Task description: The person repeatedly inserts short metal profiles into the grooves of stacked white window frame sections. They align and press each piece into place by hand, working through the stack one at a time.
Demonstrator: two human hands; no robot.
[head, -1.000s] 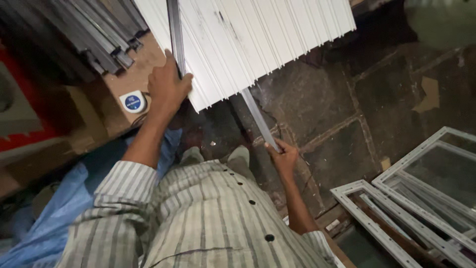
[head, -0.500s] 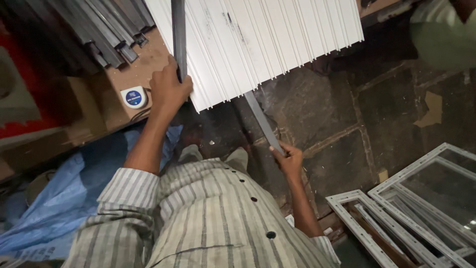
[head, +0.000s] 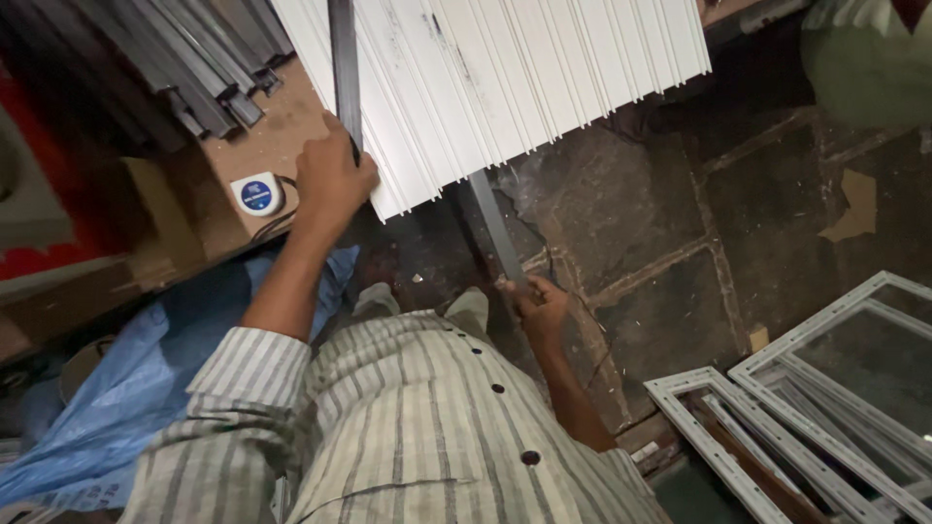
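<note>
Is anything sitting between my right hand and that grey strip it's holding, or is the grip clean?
Nothing visible does. The right hand grips the low end of the grey strip directly. Higher up, the strip runs under the stack of white profiles, where the left hand rests.

Two hands, left (head: 330,180) and right (head: 537,301), two grey metal strips (head: 343,68) (head: 495,228), one round white tape measure (head: 257,192), and two white window frames (head: 714,427) (head: 854,369) are visible.
</note>
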